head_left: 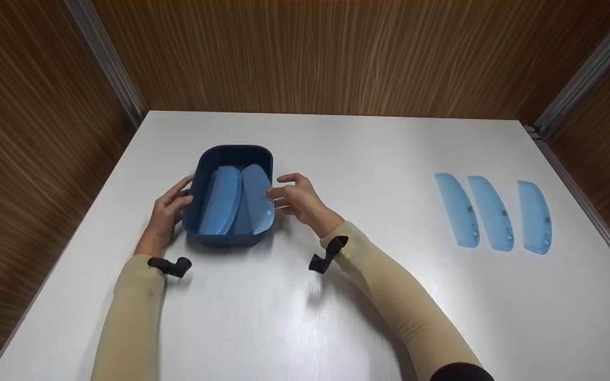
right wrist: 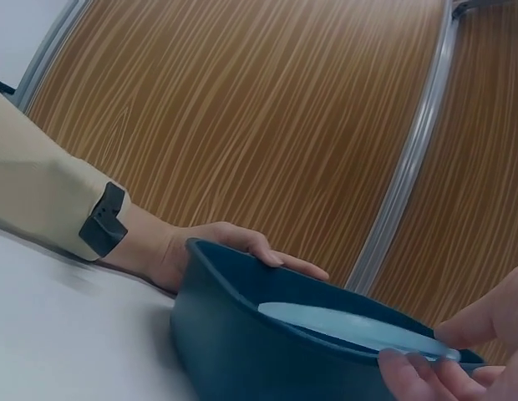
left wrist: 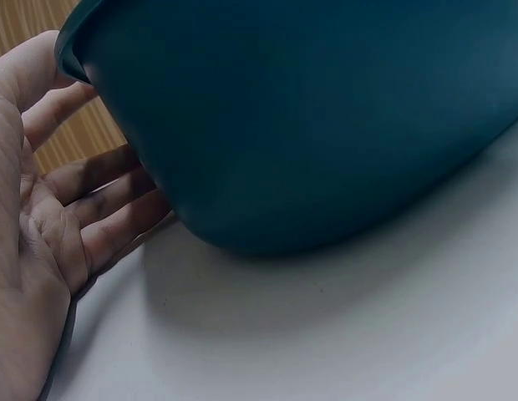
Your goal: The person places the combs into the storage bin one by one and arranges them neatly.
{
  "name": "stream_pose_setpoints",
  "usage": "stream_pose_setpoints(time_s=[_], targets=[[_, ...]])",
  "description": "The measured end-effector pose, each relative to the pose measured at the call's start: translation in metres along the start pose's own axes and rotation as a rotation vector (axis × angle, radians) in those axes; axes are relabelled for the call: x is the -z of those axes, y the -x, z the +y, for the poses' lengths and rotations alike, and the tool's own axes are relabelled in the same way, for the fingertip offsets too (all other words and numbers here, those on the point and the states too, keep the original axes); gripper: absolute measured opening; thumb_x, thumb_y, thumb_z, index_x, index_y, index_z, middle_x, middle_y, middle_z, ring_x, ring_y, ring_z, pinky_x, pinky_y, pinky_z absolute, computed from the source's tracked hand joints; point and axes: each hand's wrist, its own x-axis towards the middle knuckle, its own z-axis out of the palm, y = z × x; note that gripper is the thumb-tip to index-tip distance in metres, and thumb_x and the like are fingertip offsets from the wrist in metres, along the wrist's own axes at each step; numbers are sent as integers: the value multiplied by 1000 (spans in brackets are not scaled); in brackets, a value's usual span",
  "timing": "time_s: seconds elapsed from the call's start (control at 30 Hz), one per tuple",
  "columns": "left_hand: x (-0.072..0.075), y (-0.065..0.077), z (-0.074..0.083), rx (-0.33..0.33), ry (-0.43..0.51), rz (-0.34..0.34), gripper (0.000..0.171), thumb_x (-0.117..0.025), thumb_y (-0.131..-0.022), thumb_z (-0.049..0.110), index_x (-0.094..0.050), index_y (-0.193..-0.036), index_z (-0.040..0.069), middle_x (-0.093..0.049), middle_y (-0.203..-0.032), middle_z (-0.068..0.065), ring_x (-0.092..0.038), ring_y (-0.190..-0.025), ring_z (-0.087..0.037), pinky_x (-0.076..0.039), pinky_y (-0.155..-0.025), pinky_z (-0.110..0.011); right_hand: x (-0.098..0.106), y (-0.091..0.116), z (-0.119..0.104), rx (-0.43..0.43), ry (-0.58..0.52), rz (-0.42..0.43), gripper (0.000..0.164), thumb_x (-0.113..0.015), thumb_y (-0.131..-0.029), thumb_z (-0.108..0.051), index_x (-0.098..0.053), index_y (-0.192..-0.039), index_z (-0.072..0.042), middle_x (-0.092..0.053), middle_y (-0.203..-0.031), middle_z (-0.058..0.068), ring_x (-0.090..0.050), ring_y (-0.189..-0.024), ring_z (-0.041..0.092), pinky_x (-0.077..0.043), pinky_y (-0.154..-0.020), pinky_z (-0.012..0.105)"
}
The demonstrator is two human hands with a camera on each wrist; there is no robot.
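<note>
A dark blue plastic bin (head_left: 228, 241) stands on the left of the table. Inside it lies one curved blue plastic piece (head_left: 222, 201), like a half-moon with a long straight edge. My right hand (head_left: 301, 200) pinches another curved piece (head_left: 257, 198) between thumb and fingers at the bin's right rim. In the right wrist view this pinched piece (right wrist: 351, 324) lies slanted across the opening. My left hand (head_left: 166, 214) holds the bin's left side, its thumb at the rim and the fingers along the outer wall (left wrist: 267, 125).
On the right of the white table (head_left: 368, 296) lie three more translucent blue curved pieces: a left one (head_left: 458, 210), a middle one (head_left: 491, 212) and a right one (head_left: 535, 217), with small dark marks. Wood-patterned panels (head_left: 305, 58) enclose the table.
</note>
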Motion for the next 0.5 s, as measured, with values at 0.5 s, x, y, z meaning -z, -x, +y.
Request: stream_pose_setpoints(time_s=[0.5], targets=[[-1,-3,0,-4,13,-31,49,-52,-94,17,-42,-142,19,-45,-135,-20,-46,-119,-24,-36,-93,-42,6,4,8,-22,-7,-24,49,-65,-84,-3,-42,-127,-5,-64,-96,15,-58,-57,18,-52,-57,31]])
